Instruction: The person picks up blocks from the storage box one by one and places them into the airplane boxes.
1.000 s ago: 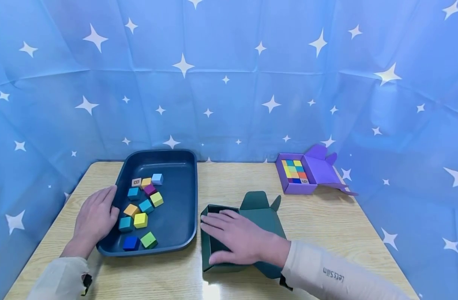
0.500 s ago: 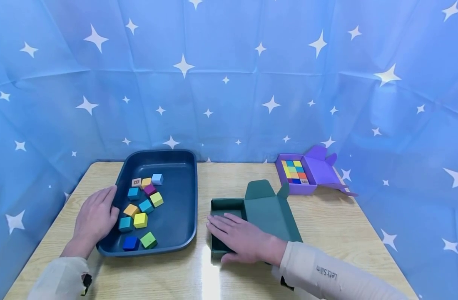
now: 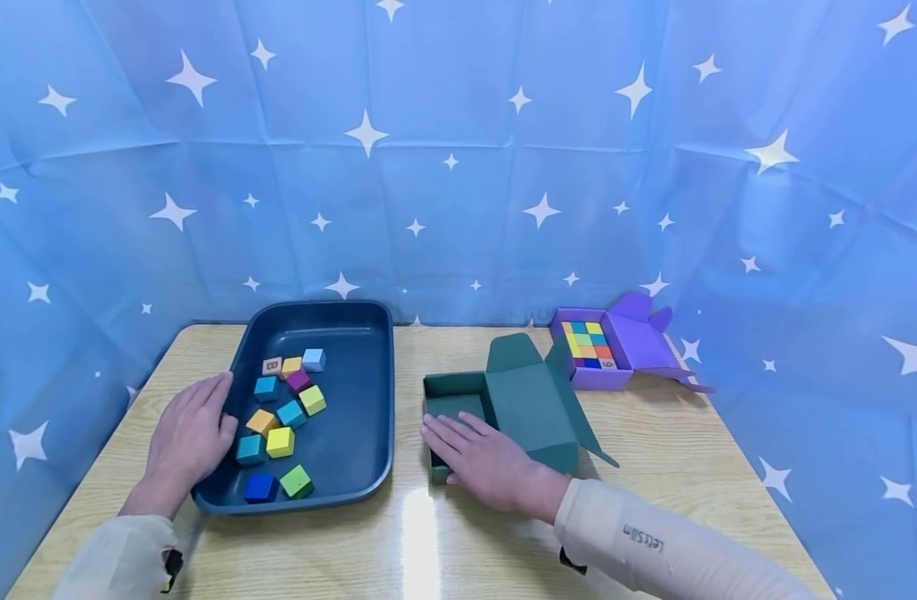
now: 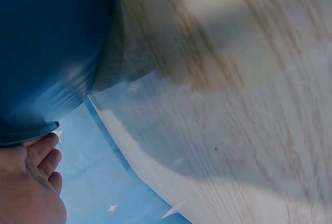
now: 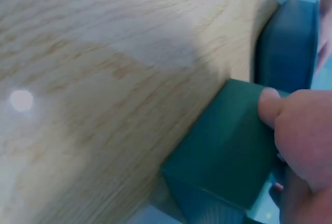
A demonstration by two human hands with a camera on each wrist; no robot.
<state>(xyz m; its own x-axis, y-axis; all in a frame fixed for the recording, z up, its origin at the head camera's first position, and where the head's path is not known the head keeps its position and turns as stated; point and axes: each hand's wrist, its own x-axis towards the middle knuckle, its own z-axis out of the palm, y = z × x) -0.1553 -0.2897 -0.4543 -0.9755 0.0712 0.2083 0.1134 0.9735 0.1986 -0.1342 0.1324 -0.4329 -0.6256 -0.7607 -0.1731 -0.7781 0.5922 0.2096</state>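
Observation:
The dark blue tray [image 3: 353, 392] lies at the left with several coloured wooden cubes [image 3: 280, 442] scattered in it. My left hand [image 3: 192, 433] holds its left rim; the left wrist view has the fingers curled at the edge of the tray [image 4: 52, 42]. Right of the tray is a dark green cardboard box [image 3: 457, 385], its lid folded out to the right and its visible inside bare. My right hand [image 3: 496, 467] grips the near part of this box. Its fingers reach over the opening, while in the right wrist view the thumb [image 5: 270, 107] presses the outer wall.
A purple box [image 3: 601, 379], lid folded out, stands at the back right and holds rows of coloured cubes [image 3: 588, 342]. The green lid's flap [image 3: 558, 358] reaches close to it. A blue star-patterned curtain [image 3: 458, 167] surrounds the wooden table [image 3: 338, 558].
The green box has moved away from me and slightly right with my right hand, its lid turning a little and tilting up. My left hand and the tray have stayed put.

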